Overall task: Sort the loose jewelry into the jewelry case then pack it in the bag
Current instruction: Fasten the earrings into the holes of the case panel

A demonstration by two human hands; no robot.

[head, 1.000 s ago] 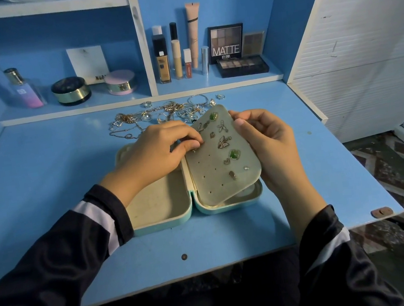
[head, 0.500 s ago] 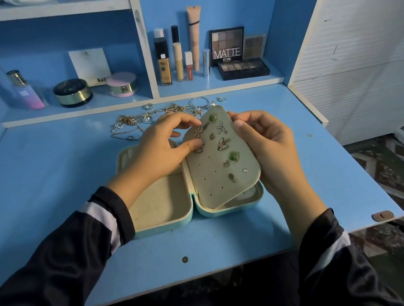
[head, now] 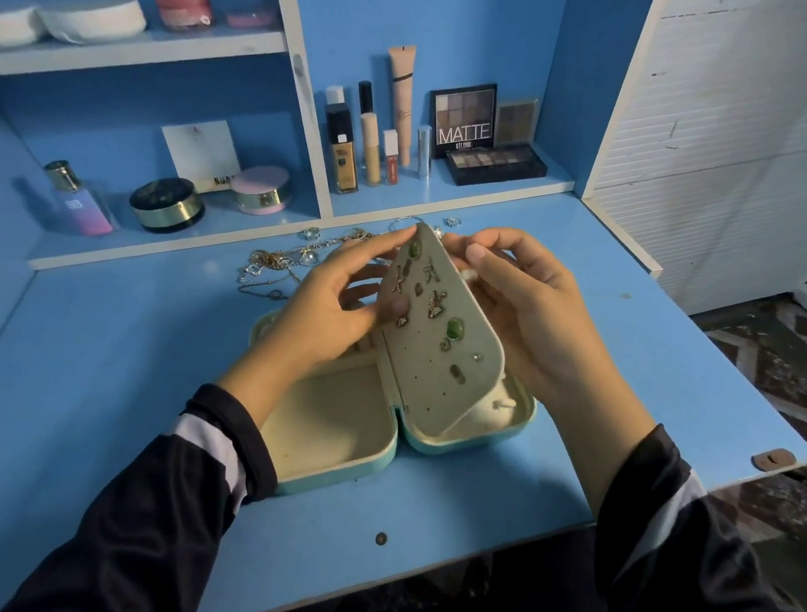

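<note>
Teal case point(head: 342, 472) between two hands point(head: 320, 317) point(head: 538, 318)

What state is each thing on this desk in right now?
jewelry case, open flat on the desk.
earring panel, tilted up, studded with earrings.
loose jewelry, heaped behind the case, unsorted.
left hand, pinches the panel's left edge.
right hand, grips the panel's right edge.
eyeshadow palette, open.
</note>
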